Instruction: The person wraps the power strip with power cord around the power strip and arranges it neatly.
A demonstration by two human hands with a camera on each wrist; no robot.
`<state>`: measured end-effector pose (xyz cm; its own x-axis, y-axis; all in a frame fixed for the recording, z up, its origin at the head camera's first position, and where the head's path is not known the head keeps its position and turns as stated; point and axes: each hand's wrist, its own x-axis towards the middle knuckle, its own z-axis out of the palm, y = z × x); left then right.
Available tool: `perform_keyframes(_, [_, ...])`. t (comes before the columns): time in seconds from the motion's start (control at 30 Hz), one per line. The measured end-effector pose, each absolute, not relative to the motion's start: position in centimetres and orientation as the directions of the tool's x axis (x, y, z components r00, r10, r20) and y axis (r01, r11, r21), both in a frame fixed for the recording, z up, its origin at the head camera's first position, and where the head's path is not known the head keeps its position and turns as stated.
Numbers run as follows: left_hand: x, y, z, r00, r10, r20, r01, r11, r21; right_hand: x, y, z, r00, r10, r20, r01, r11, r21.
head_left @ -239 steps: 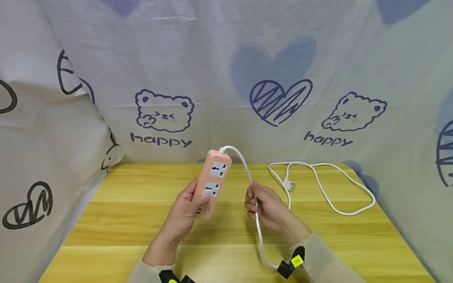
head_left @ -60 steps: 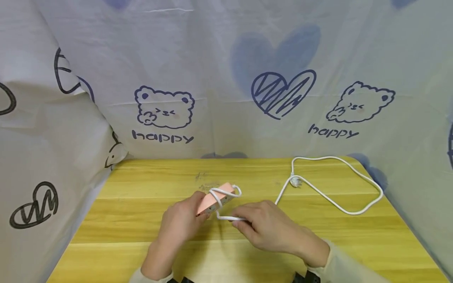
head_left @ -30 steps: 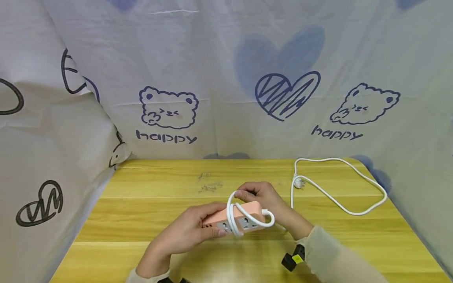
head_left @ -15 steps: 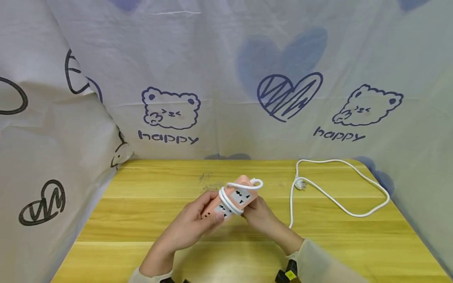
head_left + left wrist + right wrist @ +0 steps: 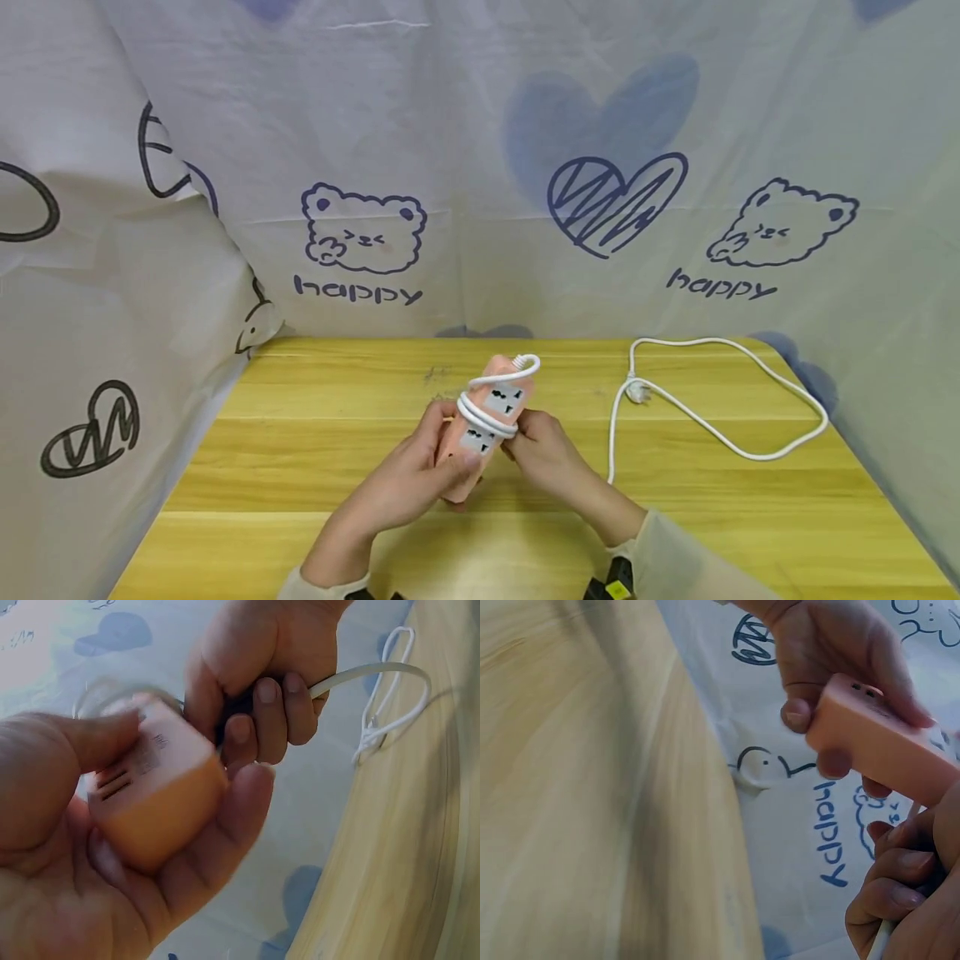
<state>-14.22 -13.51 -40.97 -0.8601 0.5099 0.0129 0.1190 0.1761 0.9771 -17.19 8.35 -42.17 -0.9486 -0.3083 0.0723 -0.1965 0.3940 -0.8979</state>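
Observation:
A pink power strip (image 5: 491, 417) with white socket faces is held tilted above the table. My left hand (image 5: 408, 479) grips its lower end, thumb on the face and fingers beneath, as the left wrist view also shows. White cord (image 5: 487, 417) is wound around the strip's middle. At the strip's right side my right hand (image 5: 551, 458) grips the cord; in the left wrist view the fingers of that right hand (image 5: 262, 712) curl round it. From there the cord (image 5: 881, 941) runs on out of the fist.
A long loop of the cord (image 5: 750, 454) lies on the right of the wooden table (image 5: 262, 467), with its white plug (image 5: 637, 390) near the back edge. A printed cloth (image 5: 480, 167) hangs behind and beside the table.
Cord that ran straight from the strip is now wound round its middle. Lately the right hand came from behind the strip to its right side, and the strip turned more upright, sockets facing up.

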Motion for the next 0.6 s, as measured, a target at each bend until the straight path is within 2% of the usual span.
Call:
perform_keyframes(0.1, [-14.2,-13.4,-41.0,-0.864,0.502,0.035,0.129,0.154,0.98,-17.3,8.3,-41.8,-0.949,-0.302,0.095,-0.216,0.399,-0.891])
perform_keyframes(0.23, [-14.4,-13.3,-41.0,-0.902,0.423,0.087,0.146,0.109,0.983,-17.5,8.7,-41.5,-0.927,-0.359,0.106,-0.252,0.388,-0.887])
perform_keyframes(0.33, [-14.7,-13.6,-40.9,-0.932,0.348,0.104,0.141,0.083,0.986,-17.6,9.5,-41.5,-0.916,-0.392,0.085,-0.248,0.387,-0.888])
perform_keyframes(0.6, [-15.3,-15.6,-40.1,-0.965,0.238,0.112,0.113,-0.01,0.994,-17.9,12.5,-41.5,-0.914,-0.405,0.018,-0.206,0.427,-0.88])
